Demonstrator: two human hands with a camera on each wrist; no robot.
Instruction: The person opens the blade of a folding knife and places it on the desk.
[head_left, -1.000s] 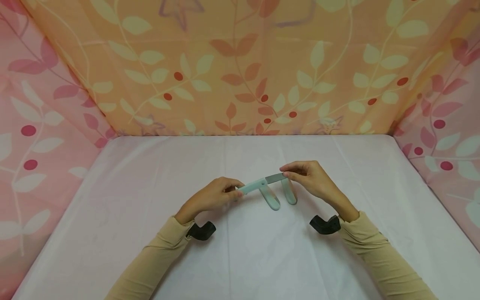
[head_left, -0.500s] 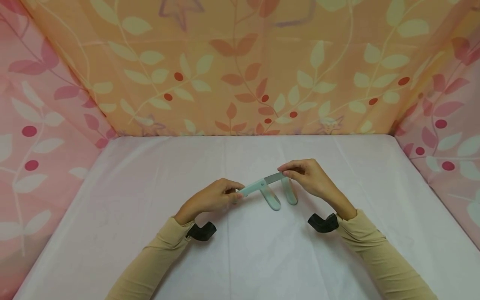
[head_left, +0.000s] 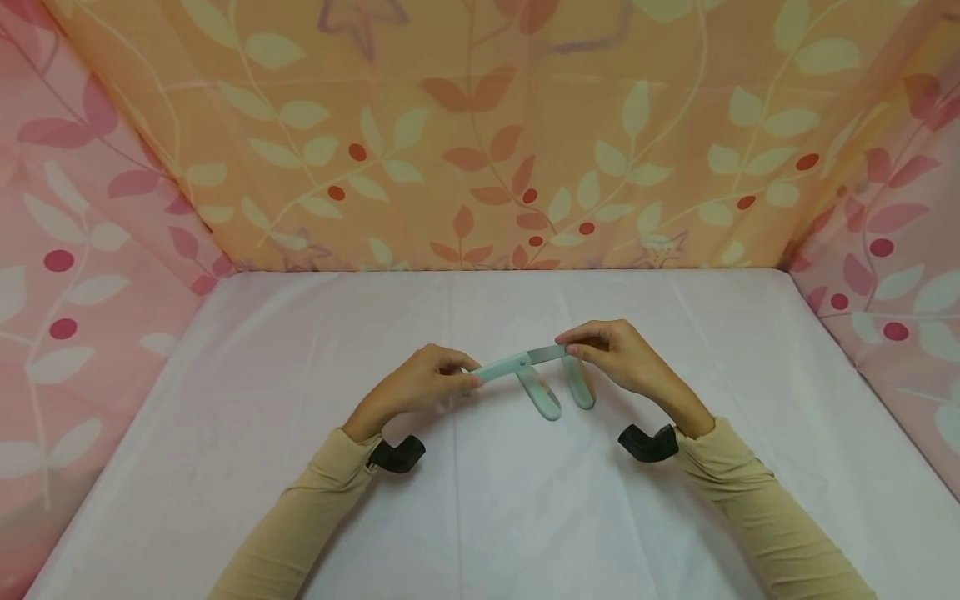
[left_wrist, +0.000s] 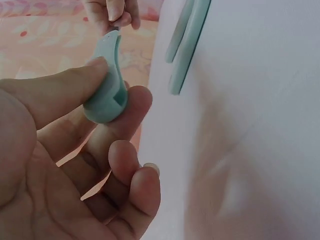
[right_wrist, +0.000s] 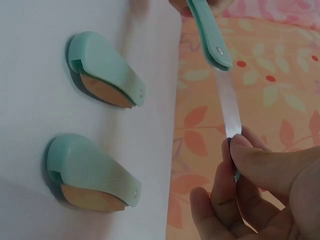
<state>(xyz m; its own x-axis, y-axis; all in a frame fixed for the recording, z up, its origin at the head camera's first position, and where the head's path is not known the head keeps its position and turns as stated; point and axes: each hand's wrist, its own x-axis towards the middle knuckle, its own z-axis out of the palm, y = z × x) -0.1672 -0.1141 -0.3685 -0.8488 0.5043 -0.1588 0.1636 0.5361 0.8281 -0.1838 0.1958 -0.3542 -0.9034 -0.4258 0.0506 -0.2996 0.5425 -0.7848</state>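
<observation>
A folding knife (head_left: pixel 501 367) with a mint-green handle is held unfolded above the white table, its metal blade (right_wrist: pixel 228 102) out to the right. My left hand (head_left: pixel 420 383) pinches the handle's end between thumb and fingers, as the left wrist view shows up close. At the other end, my right hand (head_left: pixel 622 357) pinches the blade near its tip, which the fingers partly hide. Two matching knives, one (right_wrist: pixel 107 70) beside the other (right_wrist: pixel 92 172), lie on the table below with their blades folded into the handles.
A white cloth covers the table (head_left: pixel 480 517). Orange leaf-patterned fabric (head_left: pixel 480 167) stands at the back, with pink fabric (head_left: pixel 82 333) along both sides. A black curved piece (head_left: pixel 397 454) sits at each wrist.
My left hand has shifted slightly up and to the left, and the held knife now slopes a little less. My right hand has hardly moved. The two folded knives stay put.
</observation>
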